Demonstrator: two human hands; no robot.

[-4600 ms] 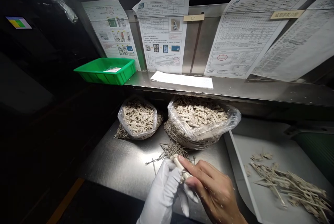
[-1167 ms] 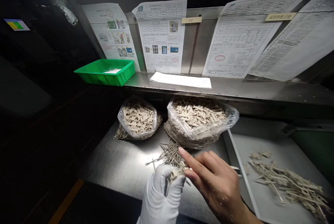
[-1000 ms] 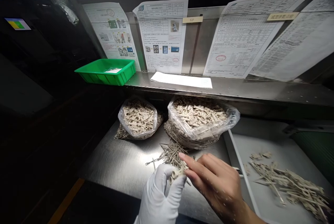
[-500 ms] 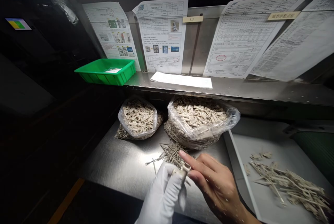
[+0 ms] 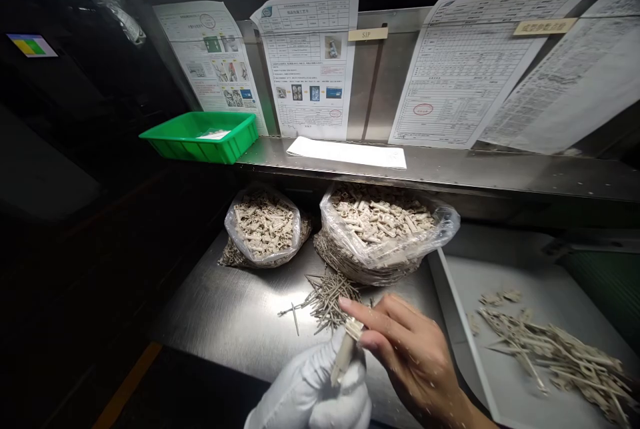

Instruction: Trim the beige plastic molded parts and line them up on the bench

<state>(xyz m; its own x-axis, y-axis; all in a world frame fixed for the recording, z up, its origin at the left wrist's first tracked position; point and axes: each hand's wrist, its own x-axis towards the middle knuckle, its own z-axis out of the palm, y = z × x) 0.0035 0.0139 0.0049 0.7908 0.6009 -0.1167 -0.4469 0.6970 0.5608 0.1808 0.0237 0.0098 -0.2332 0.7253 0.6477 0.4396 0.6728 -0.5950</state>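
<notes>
A beige moulded plastic part point(image 5: 344, 354) is pinched in my left hand point(image 5: 315, 385), which wears a white glove. The part is tilted, its squarish end pointing up and away. My bare right hand point(image 5: 417, 352) is close beside that end. Its index finger is stretched out past the part and the thumb tip is at the part's edge, perhaps touching it. Finger and thumb are apart, with nothing else seen between them. Just beyond my hands, a heap of thin beige sticks point(image 5: 330, 299) lies on the metal table point(image 5: 220, 322).
Two clear plastic bags, a smaller one point(image 5: 230, 225) and a larger one point(image 5: 390, 255), stand behind, full of beige parts. At right, a grey tray point(image 5: 465, 342) holds beige scraps point(image 5: 555, 355). A green bin point(image 5: 200, 142) and white paper point(image 5: 347, 153) sit on the shelf point(image 5: 450, 172).
My left hand has turned over and moved slightly down, so the part's long side now shows. My right hand has stayed nearly in place.
</notes>
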